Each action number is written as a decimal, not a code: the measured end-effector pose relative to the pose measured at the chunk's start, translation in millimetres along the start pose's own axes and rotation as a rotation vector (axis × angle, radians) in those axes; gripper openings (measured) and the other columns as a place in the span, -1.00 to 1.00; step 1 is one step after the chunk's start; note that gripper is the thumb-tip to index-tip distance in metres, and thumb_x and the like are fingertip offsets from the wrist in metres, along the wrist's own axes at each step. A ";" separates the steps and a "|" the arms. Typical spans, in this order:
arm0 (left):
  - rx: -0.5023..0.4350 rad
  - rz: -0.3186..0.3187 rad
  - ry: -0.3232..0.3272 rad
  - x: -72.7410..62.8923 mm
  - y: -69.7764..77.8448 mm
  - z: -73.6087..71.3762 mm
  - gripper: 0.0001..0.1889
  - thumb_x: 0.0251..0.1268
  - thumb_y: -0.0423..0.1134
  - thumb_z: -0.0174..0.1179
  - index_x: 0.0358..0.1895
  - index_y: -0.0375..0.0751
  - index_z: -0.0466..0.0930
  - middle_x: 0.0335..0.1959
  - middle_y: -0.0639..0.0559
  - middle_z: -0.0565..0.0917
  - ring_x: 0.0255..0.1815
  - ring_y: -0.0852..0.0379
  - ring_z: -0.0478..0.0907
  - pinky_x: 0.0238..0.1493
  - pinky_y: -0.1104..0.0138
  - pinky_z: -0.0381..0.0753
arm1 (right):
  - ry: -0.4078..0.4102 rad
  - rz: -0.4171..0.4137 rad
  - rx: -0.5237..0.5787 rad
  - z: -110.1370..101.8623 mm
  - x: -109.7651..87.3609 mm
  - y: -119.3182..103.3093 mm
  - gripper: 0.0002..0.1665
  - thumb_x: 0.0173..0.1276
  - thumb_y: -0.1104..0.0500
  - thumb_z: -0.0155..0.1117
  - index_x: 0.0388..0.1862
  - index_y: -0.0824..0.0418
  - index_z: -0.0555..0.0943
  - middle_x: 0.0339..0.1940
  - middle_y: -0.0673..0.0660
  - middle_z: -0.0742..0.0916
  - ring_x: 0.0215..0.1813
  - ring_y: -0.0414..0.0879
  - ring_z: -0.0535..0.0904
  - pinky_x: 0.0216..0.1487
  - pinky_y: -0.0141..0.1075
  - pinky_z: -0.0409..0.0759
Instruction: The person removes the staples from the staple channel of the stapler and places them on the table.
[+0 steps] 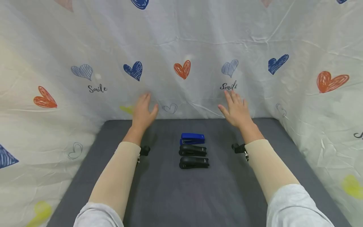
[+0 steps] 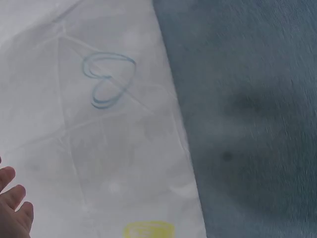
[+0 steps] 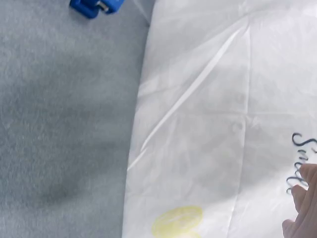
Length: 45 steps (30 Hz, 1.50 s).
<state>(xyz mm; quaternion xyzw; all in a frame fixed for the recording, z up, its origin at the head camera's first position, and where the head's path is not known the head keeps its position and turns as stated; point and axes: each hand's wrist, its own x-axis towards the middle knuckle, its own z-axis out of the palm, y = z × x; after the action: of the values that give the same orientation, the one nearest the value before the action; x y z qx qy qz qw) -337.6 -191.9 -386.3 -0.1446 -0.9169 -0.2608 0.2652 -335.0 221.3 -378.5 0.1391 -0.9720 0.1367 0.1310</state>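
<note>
Three staplers lie in a column on the grey table, all turned sideways. The blue stapler (image 1: 193, 138) is farthest back, a black stapler (image 1: 193, 150) is in the middle, and another black stapler (image 1: 194, 162) is nearest. My left hand (image 1: 143, 112) is held out beyond them to the left, fingers extended and nothing in it. To the right, my right hand (image 1: 236, 108) reaches forward the same way, fingers spread and holding nothing. In the right wrist view, one end of the blue stapler (image 3: 94, 6) shows at the top edge.
A grey table (image 1: 167, 195) ends at a white curtain (image 1: 204, 37) printed with hearts and "Smile". The curtain also hangs along both sides. Each forearm carries a dark wrist camera, one on the left (image 1: 145, 150) and one on the right (image 1: 239, 148).
</note>
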 end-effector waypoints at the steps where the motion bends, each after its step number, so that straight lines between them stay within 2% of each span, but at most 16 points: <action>1: -0.024 0.012 0.018 -1.1 1.7 0.9 -0.37 0.52 -0.10 0.08 0.47 -0.49 0.33 0.49 -0.33 0.34 0.54 -0.24 0.21 0.53 0.02 0.11 | 0.012 -0.008 0.010 0.7 -1.2 -0.7 -0.05 0.63 -0.38 -0.26 0.73 0.12 -0.16 0.69 0.33 0.02 0.64 0.34 -0.10 0.49 0.37 -0.23; 10: -0.251 0.046 0.135 -15.1 10.8 6.4 -0.43 0.48 -0.20 0.17 0.46 -0.37 0.40 0.45 -0.28 0.42 0.50 -0.16 0.29 0.48 0.00 0.23 | 0.053 -0.063 0.138 7.3 -12.8 -11.2 -0.06 0.64 -0.32 -0.16 0.73 0.14 -0.12 0.69 0.33 0.02 0.66 0.26 -0.14 0.49 0.37 -0.18; 16: -0.400 0.065 0.163 -26.6 19.3 4.2 -0.47 0.45 -0.30 0.20 0.43 -0.35 0.45 0.34 -0.27 0.50 0.34 -0.17 0.44 0.31 -0.04 0.43 | 0.066 -0.081 0.233 6.3 -23.0 -18.9 -0.07 0.63 -0.26 -0.03 0.72 0.15 -0.06 0.68 0.32 0.05 0.66 0.25 -0.08 0.50 0.32 -0.07; 22: -0.523 0.048 0.114 -37.7 27.1 4.9 -0.44 0.45 -0.35 0.22 0.48 -0.28 0.40 0.41 -0.23 0.41 0.38 -0.15 0.39 0.34 -0.07 0.41 | 0.073 -0.083 0.342 8.2 -33.7 -27.6 -0.10 0.61 -0.22 0.06 0.71 0.13 0.02 0.67 0.27 0.14 0.66 0.19 -0.01 0.54 0.18 0.01; 26: -0.591 0.047 0.079 -46.1 33.5 8.8 -0.42 0.46 -0.39 0.22 0.50 -0.26 0.36 0.45 -0.22 0.34 0.43 -0.18 0.33 0.37 -0.09 0.37 | 0.064 -0.082 0.399 10.5 -40.0 -34.8 -0.09 0.59 -0.19 0.14 0.71 0.10 0.04 0.66 0.23 0.19 0.64 0.18 0.04 0.53 0.16 0.07; 34: -0.702 0.017 0.051 -59.1 50.7 18.3 -0.41 0.43 -0.55 0.17 0.49 -0.43 0.31 0.45 -0.39 0.29 0.40 -0.40 0.30 0.35 -0.21 0.33 | 0.035 -0.076 0.506 20.1 -49.3 -48.5 -0.11 0.58 -0.15 0.18 0.70 0.07 0.08 0.65 0.19 0.24 0.62 0.19 0.10 0.49 0.19 0.14; 40: -0.788 0.002 0.026 -69.8 74.8 9.0 -0.46 0.43 -0.56 0.14 0.43 -0.58 0.30 0.37 -0.53 0.32 0.35 -0.50 0.31 0.34 -0.25 0.31 | 0.020 -0.054 0.564 32.5 -52.7 -55.2 -0.15 0.59 -0.12 0.18 0.69 0.09 0.13 0.61 0.19 0.31 0.54 0.21 0.27 0.37 0.23 0.34; 45: -0.851 -0.005 0.020 -78.2 77.7 16.6 -0.45 0.38 -0.60 0.15 0.40 -0.66 0.27 0.32 -0.59 0.35 0.31 -0.54 0.32 0.31 -0.30 0.30 | 0.028 -0.057 0.601 42.5 -50.6 -63.4 -0.20 0.59 -0.06 0.21 0.66 0.13 0.19 0.59 0.18 0.36 0.47 0.21 0.37 0.37 0.22 0.34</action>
<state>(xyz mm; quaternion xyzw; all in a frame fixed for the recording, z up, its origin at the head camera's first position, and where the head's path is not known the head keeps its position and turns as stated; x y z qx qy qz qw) -249.2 -128.7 -411.0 -0.2364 -0.7254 -0.6179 0.1901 -278.0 161.8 -418.2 0.1968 -0.8818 0.4164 0.1010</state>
